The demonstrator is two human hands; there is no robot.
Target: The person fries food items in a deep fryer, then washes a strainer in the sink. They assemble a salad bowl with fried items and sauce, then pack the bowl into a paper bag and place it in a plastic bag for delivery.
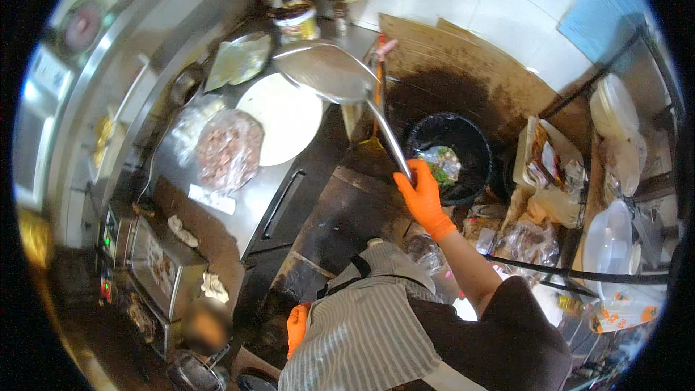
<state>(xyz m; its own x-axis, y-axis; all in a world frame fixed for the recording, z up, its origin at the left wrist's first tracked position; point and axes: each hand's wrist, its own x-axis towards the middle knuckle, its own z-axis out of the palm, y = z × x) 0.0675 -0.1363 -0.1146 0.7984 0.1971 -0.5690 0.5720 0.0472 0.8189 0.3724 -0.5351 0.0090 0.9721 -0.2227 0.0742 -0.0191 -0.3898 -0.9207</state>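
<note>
My right hand [423,196], in an orange glove, is shut around the handle of a large metal scoop or strainer [326,73]. Its wide bowl is raised toward the steel worktop, and blur hides whether it is mesh or solid. In this view the bowl overlaps the far edge of a round white board [282,119]. Beside the board sits a clear plastic bag of pinkish-brown food, likely meat [228,149]. My left hand [296,328], gloved in orange too, hangs low by my striped apron [374,331], which partly covers it; its grip is hidden.
A black-lined bin [475,141] with scraps inside stands right of the scoop's handle. Left are a steel appliance [163,266] and a steel worktop [247,222]. A rack [575,274] holding plastic tubs is at right. A broom [374,141] leans by cardboard [461,60].
</note>
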